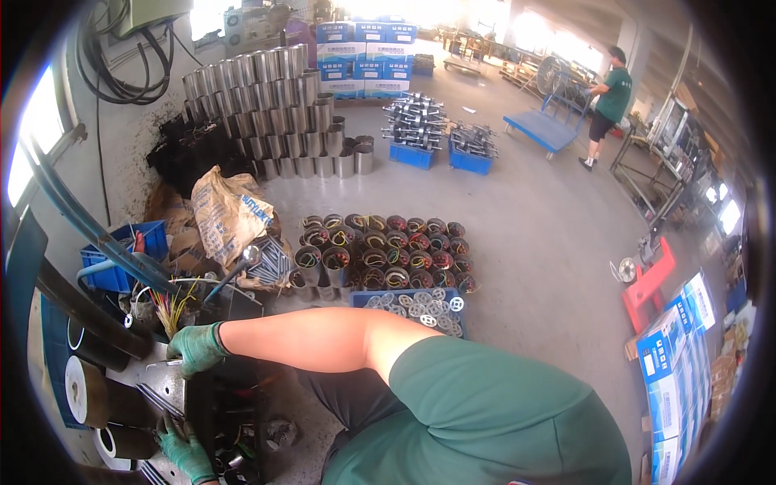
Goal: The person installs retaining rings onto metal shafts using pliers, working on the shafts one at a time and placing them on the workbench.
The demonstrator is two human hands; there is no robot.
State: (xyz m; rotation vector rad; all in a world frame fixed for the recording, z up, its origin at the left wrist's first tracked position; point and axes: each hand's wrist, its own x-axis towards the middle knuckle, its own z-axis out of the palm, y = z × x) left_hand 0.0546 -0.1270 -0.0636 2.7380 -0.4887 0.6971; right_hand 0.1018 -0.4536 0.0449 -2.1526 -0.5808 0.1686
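My right hand (196, 349), in a green glove, reaches across to the left. Its fingers curl down by the upper end of a grey metal plate (168, 378); what they close on is hidden. Lower down, my left hand (186, 453), gloved too, lies with fingers stretched and apart over the plate's lower part. Thin dark metal rods (152, 396) lie just above its fingertips. Thick metal cylinders (87, 392) stick out to the left of the plate. A bundle of coloured wires (171, 309) stands beyond my right hand.
Wired motor housings (396, 259) stand in rows ahead, behind a blue crate of metal discs (364, 297). Steel cylinders (275, 113) are stacked by the wall. Loose rods (279, 263) lie near brown paper sacks (230, 212). Far right, a person (616, 97) stands at a blue cart (546, 129).
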